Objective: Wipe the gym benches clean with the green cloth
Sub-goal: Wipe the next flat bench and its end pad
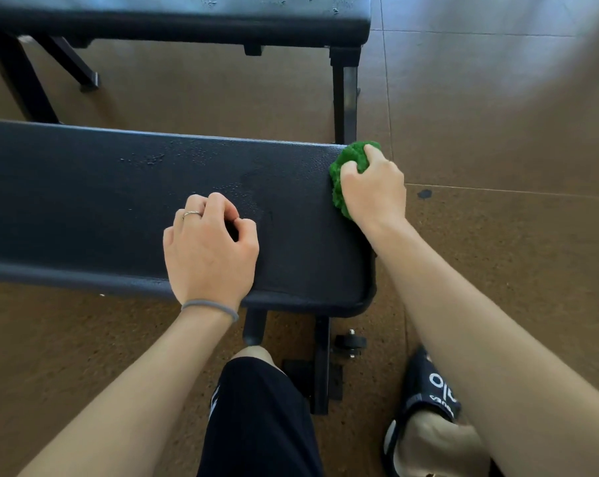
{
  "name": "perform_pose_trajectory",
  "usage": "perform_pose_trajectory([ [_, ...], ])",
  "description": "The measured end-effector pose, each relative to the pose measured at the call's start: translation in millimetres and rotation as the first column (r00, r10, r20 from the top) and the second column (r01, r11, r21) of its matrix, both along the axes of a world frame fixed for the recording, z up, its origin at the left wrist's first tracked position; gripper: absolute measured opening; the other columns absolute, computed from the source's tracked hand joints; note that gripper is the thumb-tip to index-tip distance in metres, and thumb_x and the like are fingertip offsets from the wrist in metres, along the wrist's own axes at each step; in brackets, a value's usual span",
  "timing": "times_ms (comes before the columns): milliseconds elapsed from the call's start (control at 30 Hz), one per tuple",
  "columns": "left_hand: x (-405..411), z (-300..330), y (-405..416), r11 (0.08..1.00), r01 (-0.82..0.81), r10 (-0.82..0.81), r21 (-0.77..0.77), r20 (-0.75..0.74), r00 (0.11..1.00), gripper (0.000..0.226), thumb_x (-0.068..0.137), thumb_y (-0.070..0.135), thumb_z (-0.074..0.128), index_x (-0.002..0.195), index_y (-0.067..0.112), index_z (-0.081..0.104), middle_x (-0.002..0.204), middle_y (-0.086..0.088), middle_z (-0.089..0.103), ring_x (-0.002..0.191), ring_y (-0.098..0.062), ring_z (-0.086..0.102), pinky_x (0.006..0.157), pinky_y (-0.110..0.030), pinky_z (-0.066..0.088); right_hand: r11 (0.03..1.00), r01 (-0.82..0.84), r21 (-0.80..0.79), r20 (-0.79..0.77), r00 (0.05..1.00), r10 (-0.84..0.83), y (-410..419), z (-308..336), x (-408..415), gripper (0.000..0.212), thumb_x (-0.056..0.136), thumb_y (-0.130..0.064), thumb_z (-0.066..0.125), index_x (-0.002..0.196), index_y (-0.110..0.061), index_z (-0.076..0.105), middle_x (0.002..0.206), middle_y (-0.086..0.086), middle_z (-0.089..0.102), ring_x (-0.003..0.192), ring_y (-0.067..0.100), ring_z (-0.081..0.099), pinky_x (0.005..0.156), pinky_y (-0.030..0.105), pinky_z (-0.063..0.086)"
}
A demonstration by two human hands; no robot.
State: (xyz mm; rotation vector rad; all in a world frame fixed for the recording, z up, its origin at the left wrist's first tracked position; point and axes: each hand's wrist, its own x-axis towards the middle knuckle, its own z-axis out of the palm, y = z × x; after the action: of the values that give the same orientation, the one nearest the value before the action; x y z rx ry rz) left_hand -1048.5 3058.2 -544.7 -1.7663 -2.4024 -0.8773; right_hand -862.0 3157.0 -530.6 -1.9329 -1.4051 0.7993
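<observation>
A black padded gym bench [84, 201] runs across the middle of the view, with damp spots on its pad. My right hand [373, 191] grips the bunched green cloth [349, 160] at the bench's far right end, against the pad's edge. My left hand [210, 249] rests on the pad near its front edge with the fingers curled and nothing in them. A second black bench [187, 18] stands parallel behind the first, droplets visible on its top.
The floor [497, 132] is brown rubber tiling, open to the right of both benches. The near bench's black frame and a small wheel [351, 342] sit below its right end. My knee [256, 407] and a black slipper [429, 390] are close to the frame.
</observation>
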Motion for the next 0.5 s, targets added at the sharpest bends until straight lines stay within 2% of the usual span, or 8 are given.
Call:
perform_pose_trajectory([
  [100,0,-1,0,1.000,-0.006,0.006,0.005,0.000,1.000,0.009,0.092,0.029,0.057,0.086,0.022,0.056,0.095,0.000,0.058,0.084,-0.021,0.051,0.080,-0.042,0.044,1.000,-0.006,0.030,-0.042,0.999,0.007,-63,-2,0,0.055,0.105,-0.031,0.049,0.158,-0.025,0.038,0.140,0.010,0.052,0.122,0.025,0.053,0.098,0.030,0.039],
  [200,-1,-2,0,1.000,-0.003,0.003,0.011,0.004,1.000,0.009,0.092,0.028,0.057,0.085,0.022,0.055,0.094,0.000,0.058,0.082,-0.019,0.048,0.079,-0.040,0.042,0.998,-0.002,0.058,-0.108,0.994,0.009,-135,-4,-3,0.058,0.105,-0.031,0.053,0.160,-0.028,0.035,0.147,-0.001,0.048,0.116,0.003,0.047,0.089,0.011,0.037],
  [267,-1,-3,-1,1.000,0.000,0.000,0.013,0.002,1.000,0.009,0.091,0.028,0.057,0.085,0.022,0.055,0.094,0.000,0.058,0.082,-0.021,0.050,0.080,-0.041,0.044,0.997,0.005,0.078,-0.125,0.992,0.005,-142,-8,-3,0.058,0.104,-0.028,0.055,0.159,-0.027,0.037,0.147,-0.003,0.049,0.118,0.002,0.047,0.088,0.005,0.038],
  [400,-2,-1,-1,1.000,0.004,-0.004,0.014,0.022,1.000,0.010,0.091,0.029,0.057,0.084,0.021,0.056,0.093,0.000,0.059,0.083,-0.023,0.052,0.080,-0.042,0.046,0.999,0.012,0.050,-0.117,0.993,-0.006,-76,-6,3,0.059,0.102,-0.027,0.055,0.159,-0.022,0.039,0.144,0.007,0.055,0.130,0.021,0.052,0.104,0.027,0.038],
  [500,-2,0,-2,1.000,0.003,-0.004,0.017,0.023,1.000,0.011,0.091,0.030,0.057,0.084,0.021,0.056,0.094,0.000,0.060,0.084,-0.023,0.053,0.081,-0.042,0.046,0.999,-0.001,0.047,-0.085,0.996,0.005,-54,-2,3,0.058,0.104,-0.029,0.052,0.159,-0.022,0.038,0.146,0.009,0.052,0.132,0.025,0.051,0.103,0.029,0.037],
])
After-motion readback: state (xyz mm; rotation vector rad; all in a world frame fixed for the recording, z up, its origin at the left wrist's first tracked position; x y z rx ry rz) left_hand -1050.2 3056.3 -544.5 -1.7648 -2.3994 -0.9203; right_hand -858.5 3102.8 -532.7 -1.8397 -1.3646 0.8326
